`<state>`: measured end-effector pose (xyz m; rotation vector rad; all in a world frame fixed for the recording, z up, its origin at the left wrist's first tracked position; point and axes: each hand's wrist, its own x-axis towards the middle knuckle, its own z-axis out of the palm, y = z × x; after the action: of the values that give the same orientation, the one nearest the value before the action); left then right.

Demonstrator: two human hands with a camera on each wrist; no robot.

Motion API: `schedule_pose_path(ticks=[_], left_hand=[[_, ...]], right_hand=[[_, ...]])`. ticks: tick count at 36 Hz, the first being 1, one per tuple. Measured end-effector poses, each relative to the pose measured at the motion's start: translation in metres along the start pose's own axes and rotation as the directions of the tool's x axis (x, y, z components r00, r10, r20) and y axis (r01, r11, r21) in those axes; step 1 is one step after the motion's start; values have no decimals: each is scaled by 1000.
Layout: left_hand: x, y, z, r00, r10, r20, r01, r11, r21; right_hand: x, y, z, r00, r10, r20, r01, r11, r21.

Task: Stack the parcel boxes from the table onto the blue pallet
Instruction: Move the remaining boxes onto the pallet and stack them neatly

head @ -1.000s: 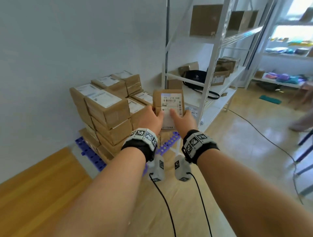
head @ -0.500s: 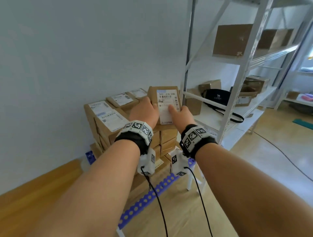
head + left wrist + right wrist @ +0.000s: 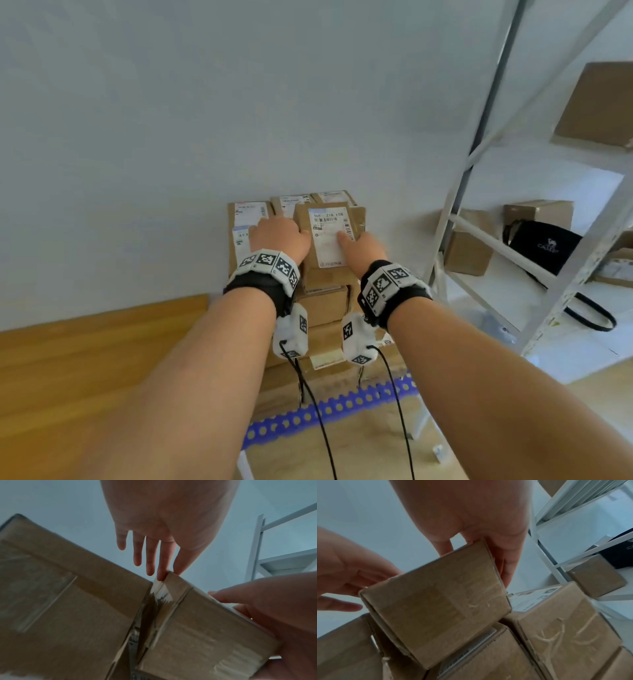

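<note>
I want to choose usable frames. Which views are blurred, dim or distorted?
Head view: bright, the shelf frame bends from wide-angle distortion, the parcel box label partly readable. Left wrist view: dim, cardboard blurred, tape glare. Right wrist view: brighter, box faces soft.

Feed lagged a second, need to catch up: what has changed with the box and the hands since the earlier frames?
The labelled parcel box has gone from mid-air in front of the stack to its top, still tilted, not yet flat. The left hand has opened, fingers straight along its side; the right hand still grips it. The stack on the blue pallet is unchanged.
</note>
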<state>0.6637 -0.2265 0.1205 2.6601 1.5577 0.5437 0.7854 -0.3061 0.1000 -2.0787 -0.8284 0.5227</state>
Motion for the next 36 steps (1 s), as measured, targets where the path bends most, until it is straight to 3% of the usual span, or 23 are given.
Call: schedule_pose_path(ticks=[6,12,17,21,27,36], left_hand=[[2,-2,17,990,-128,59,134,984,-119],[-7,-6,17,994,-109,9,109,978,-179],[-15,-25,10,965,-257,-53,254,966,-54],[-17,-37,13,921,-390,8,390,921,-2],[-13,-46,31,961,-276,-6,276,961,-13],[-16,-48,38,968,-236,-90,231,971,-63]], right_hand=[[4,4,-1,995,-29,93,31,999,-23],[3,3,1,991,-39,131,41,999,-13],[-1,3,5,990,-31,135,26,999,35],[-1,5,8,991,-27,130,19,998,62],[2,4,10,993,-29,116,24,998,50],[6,4,14,993,-30,113,23,998,60]])
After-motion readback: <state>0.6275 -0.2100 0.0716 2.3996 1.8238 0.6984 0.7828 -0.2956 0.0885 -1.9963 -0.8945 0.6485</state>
